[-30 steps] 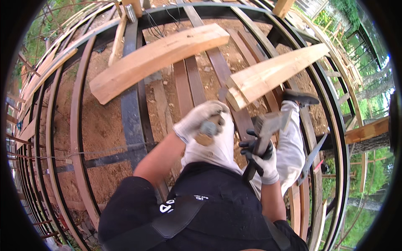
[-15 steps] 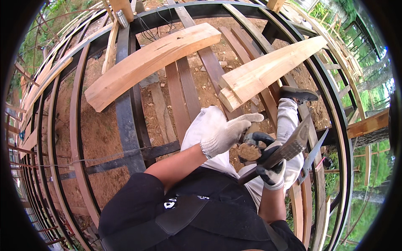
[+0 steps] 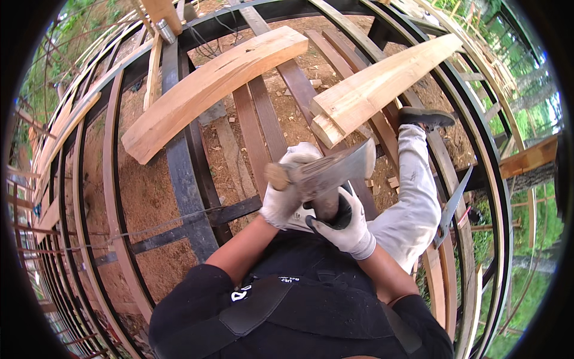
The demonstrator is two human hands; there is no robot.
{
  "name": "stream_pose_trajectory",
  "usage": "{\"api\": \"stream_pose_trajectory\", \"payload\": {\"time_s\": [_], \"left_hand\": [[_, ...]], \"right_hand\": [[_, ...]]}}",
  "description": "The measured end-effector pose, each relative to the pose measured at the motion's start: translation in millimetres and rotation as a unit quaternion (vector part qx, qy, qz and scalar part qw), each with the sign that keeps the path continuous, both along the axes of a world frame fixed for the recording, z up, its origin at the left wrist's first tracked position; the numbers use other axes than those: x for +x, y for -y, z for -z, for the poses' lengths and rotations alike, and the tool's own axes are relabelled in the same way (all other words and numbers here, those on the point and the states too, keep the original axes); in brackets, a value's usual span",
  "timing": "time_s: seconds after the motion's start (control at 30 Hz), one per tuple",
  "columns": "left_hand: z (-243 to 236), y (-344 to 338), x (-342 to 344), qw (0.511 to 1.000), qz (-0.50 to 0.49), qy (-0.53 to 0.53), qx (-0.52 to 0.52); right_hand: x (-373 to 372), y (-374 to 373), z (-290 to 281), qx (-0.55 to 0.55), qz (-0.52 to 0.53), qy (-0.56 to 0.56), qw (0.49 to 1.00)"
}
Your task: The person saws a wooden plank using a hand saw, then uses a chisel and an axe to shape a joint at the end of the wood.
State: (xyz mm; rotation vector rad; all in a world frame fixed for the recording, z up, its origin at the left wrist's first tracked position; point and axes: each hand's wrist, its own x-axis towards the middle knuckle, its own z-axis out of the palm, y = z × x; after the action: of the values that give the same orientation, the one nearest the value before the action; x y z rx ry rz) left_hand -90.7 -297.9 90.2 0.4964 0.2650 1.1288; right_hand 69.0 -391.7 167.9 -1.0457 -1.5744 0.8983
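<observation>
Cloth of a black shirt (image 3: pixel 323 311) fills the bottom of my feed, and just past it both gloved hands meet over the lap. I see the right hand (image 3: pixel 350 230) with its fingers wrapped round the dark shaft of a hatchet (image 3: pixel 350 167), whose broad grey blade points up and to the right. The left hand (image 3: pixel 280 206) has its fingers bent by a rounded wooden end (image 3: pixel 276 176); blur there keeps me from telling how far they close or on what. Pale trousers (image 3: pixel 412 179) stretch to a dark shoe (image 3: pixel 426 116), with a handsaw (image 3: pixel 452 206) beside the leg. Beyond the hands I get a curved timber (image 3: pixel 215 90) at left, lying across the joists, and a tapered timber (image 3: pixel 382 90) at right. Farther off stand a metal flask (image 3: pixel 165 31) and, at right, green foliage (image 3: pixel 538 113).
</observation>
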Motion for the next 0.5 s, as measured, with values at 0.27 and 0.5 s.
{"api": "stream_pose_trajectory", "payload": {"time_s": [0.27,0.5], "left_hand": [[4.5,-37.2,-70.8,0.925,-0.258,-0.264,0.088],[17.1,-46.0,-59.6,0.917,-0.242,-0.258,0.182]], "right_hand": [[-29.3,8.1,7.2,-0.012,-0.045,0.16,0.986],[-27.0,22.0,18.0,-0.16,-0.054,0.168,0.971]]}}
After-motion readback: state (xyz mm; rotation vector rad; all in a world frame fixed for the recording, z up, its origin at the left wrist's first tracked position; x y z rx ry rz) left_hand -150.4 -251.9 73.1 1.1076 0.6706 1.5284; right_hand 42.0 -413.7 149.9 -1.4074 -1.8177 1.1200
